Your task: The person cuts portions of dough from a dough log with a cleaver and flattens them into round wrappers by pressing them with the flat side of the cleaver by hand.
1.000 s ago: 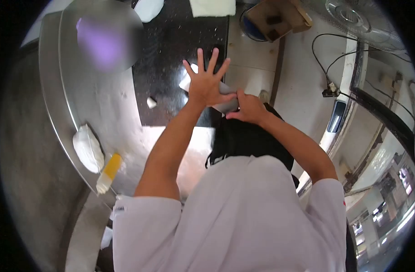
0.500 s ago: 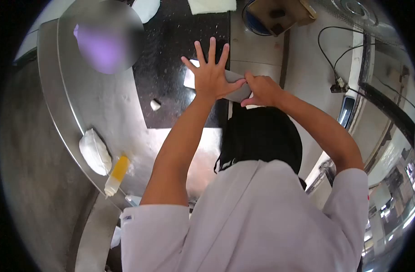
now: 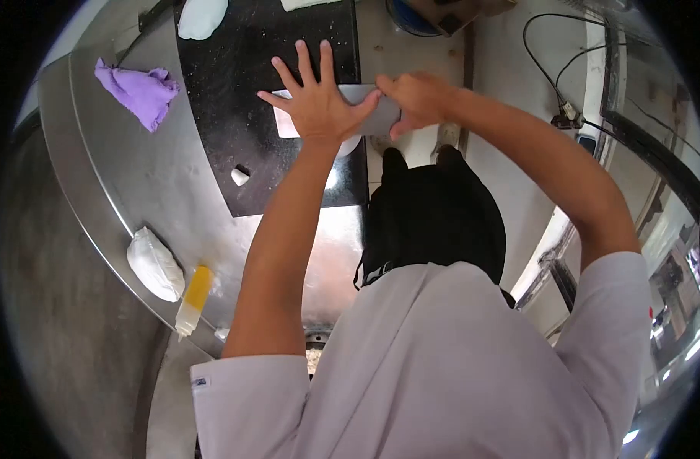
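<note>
A flat, wide grey metal blade (image 3: 379, 113) lies level over the right edge of the black board (image 3: 212, 115). My left hand (image 3: 319, 107) presses on it with the palm down and the fingers spread. The fingers of my right hand (image 3: 417, 99) are closed round the blade's right end. White dough (image 3: 348, 145) shows in part under the blade, below my left palm. A small white dough lump (image 3: 240, 177) lies on the board, nearer to me and to the left.
A purple cloth (image 3: 142, 92), a white filled bag (image 3: 155, 264) and a yellow squeeze bottle (image 3: 193, 301) rest on the steel counter (image 3: 151, 176). A white dough piece (image 3: 202, 18) sits at the board's far end. Cables (image 3: 545, 73) run at the right.
Both hands and the blade have moved forward, away from my body. The view has shifted, and the purple cloth now shows clearly. White dough has come into sight below the blade.
</note>
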`<control>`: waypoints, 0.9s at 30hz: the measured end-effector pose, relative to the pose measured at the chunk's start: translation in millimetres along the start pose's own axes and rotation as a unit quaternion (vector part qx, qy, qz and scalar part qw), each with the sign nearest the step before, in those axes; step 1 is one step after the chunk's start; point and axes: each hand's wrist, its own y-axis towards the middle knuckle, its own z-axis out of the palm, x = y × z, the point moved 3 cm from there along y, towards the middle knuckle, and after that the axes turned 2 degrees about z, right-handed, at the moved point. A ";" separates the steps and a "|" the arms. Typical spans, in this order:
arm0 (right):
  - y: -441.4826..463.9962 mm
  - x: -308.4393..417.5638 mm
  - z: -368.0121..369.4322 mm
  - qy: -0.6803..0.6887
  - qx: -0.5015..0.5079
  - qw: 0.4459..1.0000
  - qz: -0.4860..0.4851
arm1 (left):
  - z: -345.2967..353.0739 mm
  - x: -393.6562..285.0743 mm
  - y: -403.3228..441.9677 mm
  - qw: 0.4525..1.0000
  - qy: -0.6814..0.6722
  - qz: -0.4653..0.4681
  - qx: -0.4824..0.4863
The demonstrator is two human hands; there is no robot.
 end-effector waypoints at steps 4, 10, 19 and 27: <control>35.9 -5.5 -42.8 -0.077 0.009 0.994 -0.082 | -11.5 4.8 19.5 0.995 0.010 -0.078 -0.054; 20.1 21.0 -14.4 -0.014 0.049 0.998 -0.025 | -4.2 24.3 -0.8 0.999 0.011 0.026 -0.035; 68.3 -23.4 -29.0 -0.168 -0.027 0.973 -0.154 | -36.5 -8.3 22.7 0.982 0.075 -0.172 -0.012; 40.9 -33.0 -16.6 -0.005 0.034 0.996 -0.078 | 3.9 5.5 17.4 0.998 0.038 -0.053 -0.018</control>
